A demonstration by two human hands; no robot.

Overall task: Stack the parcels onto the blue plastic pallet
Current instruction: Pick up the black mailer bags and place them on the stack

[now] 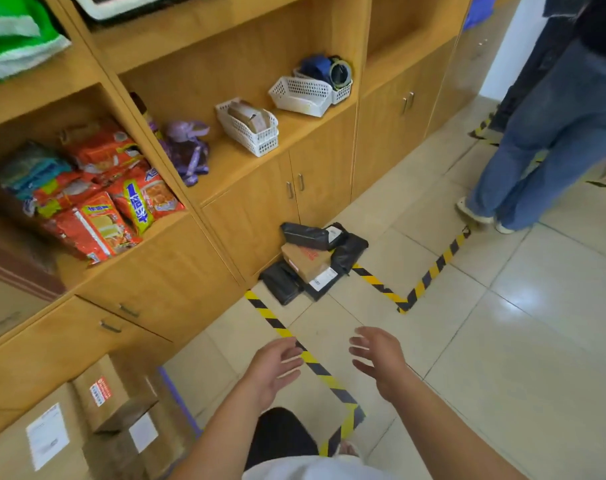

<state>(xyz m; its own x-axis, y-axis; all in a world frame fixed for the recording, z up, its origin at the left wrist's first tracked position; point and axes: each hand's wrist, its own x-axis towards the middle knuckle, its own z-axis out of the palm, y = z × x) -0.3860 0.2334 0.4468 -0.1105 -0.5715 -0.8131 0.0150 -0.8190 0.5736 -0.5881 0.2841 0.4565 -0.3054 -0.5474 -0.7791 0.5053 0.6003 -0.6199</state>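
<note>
I see left hand (274,370) and right hand (377,362) both out front, fingers loose, gripping nothing. Parcels (305,259) piled on the floor (502,341) against the cabinet (260,216), inside the striped tape (429,276), well ahead of both hands. Stacked cardboard boxes (87,427) sit lower left.

Pale glossy floor tiles (537,341) spread under and beyond the fingers (289,354), with soft patches of reflected light to their right. Yellow-and-black tape (433,271) marks lines on the floor ahead of them. A wooden wall unit (246,216) runs along their left and ahead, open shelves above closed cupboard doors (322,181). A white wall (516,46) shows far ahead, to the right.
</note>
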